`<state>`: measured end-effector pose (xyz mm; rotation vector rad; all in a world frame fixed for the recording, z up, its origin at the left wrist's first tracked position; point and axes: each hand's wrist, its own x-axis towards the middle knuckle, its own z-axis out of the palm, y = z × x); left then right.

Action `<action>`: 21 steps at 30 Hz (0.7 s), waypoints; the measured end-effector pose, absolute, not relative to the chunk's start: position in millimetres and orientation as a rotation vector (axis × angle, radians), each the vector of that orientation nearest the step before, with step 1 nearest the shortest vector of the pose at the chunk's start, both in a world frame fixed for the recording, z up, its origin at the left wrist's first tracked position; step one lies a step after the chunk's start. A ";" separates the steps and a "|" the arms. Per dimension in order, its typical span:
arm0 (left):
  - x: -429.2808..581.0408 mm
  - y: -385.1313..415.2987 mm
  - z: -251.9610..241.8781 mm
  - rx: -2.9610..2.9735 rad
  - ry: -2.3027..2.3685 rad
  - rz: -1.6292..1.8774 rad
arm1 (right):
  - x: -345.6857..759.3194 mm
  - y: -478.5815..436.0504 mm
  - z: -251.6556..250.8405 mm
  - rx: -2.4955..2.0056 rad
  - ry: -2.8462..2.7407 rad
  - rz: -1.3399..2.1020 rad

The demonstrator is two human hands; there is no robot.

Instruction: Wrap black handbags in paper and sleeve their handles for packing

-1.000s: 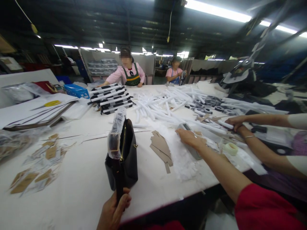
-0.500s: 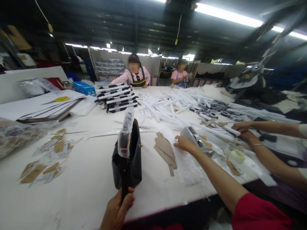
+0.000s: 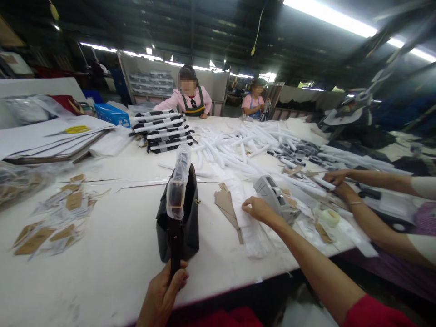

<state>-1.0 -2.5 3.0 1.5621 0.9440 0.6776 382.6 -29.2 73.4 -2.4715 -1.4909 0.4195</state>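
A black handbag (image 3: 190, 227) stands on the white table in front of me. My left hand (image 3: 166, 286) is closed round the lower end of its dark brown strap (image 3: 175, 245), which rises across the bag's front. Clear plastic wrap (image 3: 179, 181) covers the strap's upper part and its buckle. To the right, my right hand (image 3: 260, 210) has its fingertips pinched together at the edge of a translucent plastic sleeve (image 3: 250, 234) lying among others. Flat brown cardboard pieces (image 3: 226, 206) lie just left of that hand, and a grey tape dispenser (image 3: 270, 190) stands beyond it.
Paper tags (image 3: 44, 238) lie scattered on the left, below a pair of yellow-handled scissors (image 3: 76, 129). Wrapped straps (image 3: 163, 131) are stacked at the back, beside a heap of white tubes (image 3: 231, 150). A co-worker's hands (image 3: 337, 181) work at the right; two people stand across the table.
My right fingertips have drawn together over the plastic sleeve. The cardboard pieces show less fanned out. My left hand still grips the strap, and the view has shifted slightly.
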 end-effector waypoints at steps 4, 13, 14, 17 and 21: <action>0.0 -3.7 1.2 1.535 0.959 0.690 | 419.0 -33.4 86.4 -2.559 -1.357 0.347; -1.4 0.0 -4.2 1.604 0.948 0.669 | 426.7 -28.3 62.9 -2.679 -1.416 0.276; -0.8 -0.7 -4.2 1.602 0.952 0.684 | 425.2 -27.7 63.5 -2.698 -1.414 0.266; 1.1 -2.3 -3.4 1.586 0.962 0.721 | 424.4 -28.0 74.6 -2.746 -1.393 0.223; 2.2 -1.9 3.2 1.584 0.959 0.697 | 428.7 -34.4 99.8 -2.768 -1.355 0.149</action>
